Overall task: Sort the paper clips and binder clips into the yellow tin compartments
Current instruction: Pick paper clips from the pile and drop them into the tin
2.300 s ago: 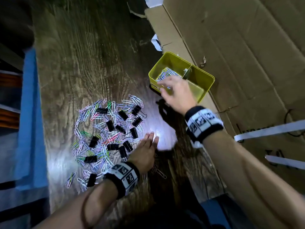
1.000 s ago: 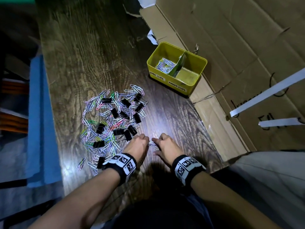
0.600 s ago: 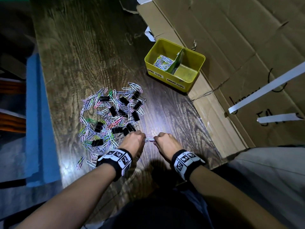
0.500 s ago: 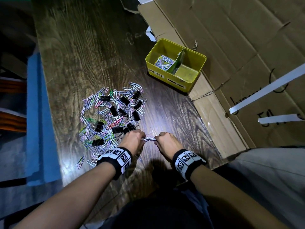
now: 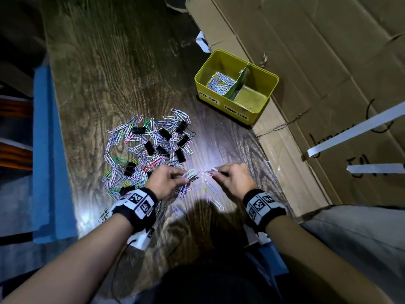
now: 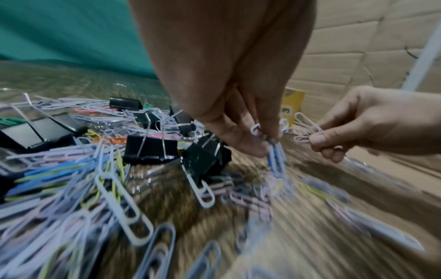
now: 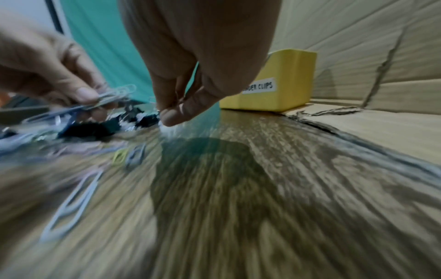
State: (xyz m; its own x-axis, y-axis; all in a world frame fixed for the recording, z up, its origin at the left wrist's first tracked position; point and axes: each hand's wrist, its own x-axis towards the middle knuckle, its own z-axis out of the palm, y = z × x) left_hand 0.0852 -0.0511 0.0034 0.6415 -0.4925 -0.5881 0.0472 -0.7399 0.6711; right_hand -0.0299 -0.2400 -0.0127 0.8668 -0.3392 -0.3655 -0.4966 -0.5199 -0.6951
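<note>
A mixed pile of coloured paper clips and black binder clips [image 5: 149, 150] lies on the dark wood table. The yellow tin [image 5: 263, 70] stands at the far right; its left compartment holds paper clips [image 5: 220, 82], and its right compartment [image 5: 252, 98] shows only bare floor. My left hand [image 5: 186, 177] pinches a bunch of paper clips [image 6: 276, 160] at the pile's near right edge. A short gap away, my right hand [image 5: 215, 173] pinches a few paper clips [image 6: 305, 124]. Black binder clips [image 6: 150, 149] lie just left of my left fingers.
Flattened cardboard [image 5: 317, 73] covers the table's right side, up against the tin, with white strips [image 5: 355, 130] across it. A blue edge [image 5: 46, 150] runs along the left. Loose paper clips [image 5: 211, 187] lie between my wrists.
My right hand came back from the tin to meet the left at the pile's near edge. In the last half second the hands have drawn slightly apart, each keeping some clips.
</note>
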